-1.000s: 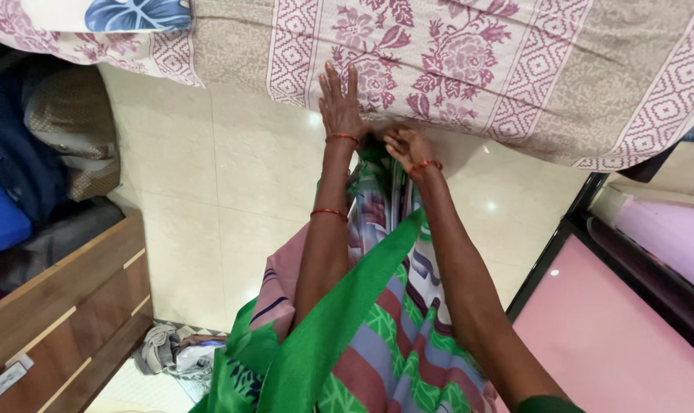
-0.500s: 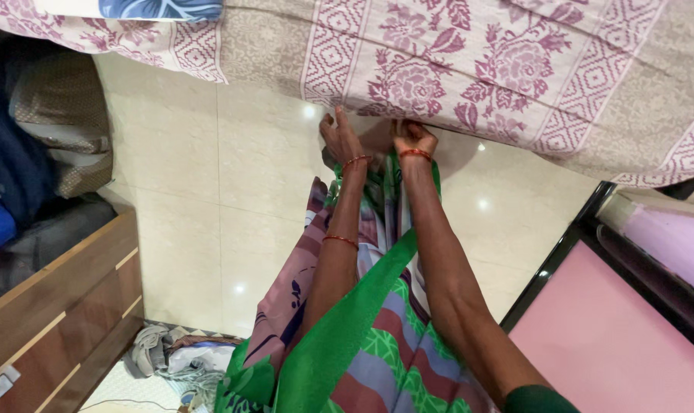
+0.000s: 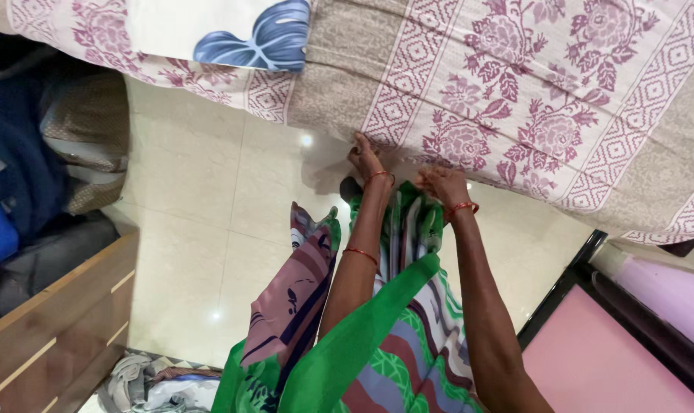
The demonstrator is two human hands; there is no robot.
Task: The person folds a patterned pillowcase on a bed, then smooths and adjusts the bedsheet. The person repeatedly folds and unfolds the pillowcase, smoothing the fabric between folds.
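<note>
A bed cover [image 3: 515,99] with a maroon flower print on beige hangs over the bed's side across the top of the view. My left hand [image 3: 364,159] reaches under its lower edge, fingers pressed against the cloth. My right hand [image 3: 442,183] is beside it, fingers closed on the hem of the same cover. Both wrists carry thin red bangles. Below my arms hangs my green, pink and grey striped garment [image 3: 377,336].
Cream floor tiles [image 3: 209,222] lie to the left. A white pillow with a blue leaf print [image 3: 232,30] rests on the bed. A wooden unit [image 3: 48,329] and dark bags [image 3: 18,168] stand at left; crumpled cloth [image 3: 144,382] lies on the floor; a pink panel in a black frame [image 3: 607,359] stands at right.
Both hands have moved forward and down to the cover's lower edge. The left hand went from lying flat on the cover to reaching under the hem.
</note>
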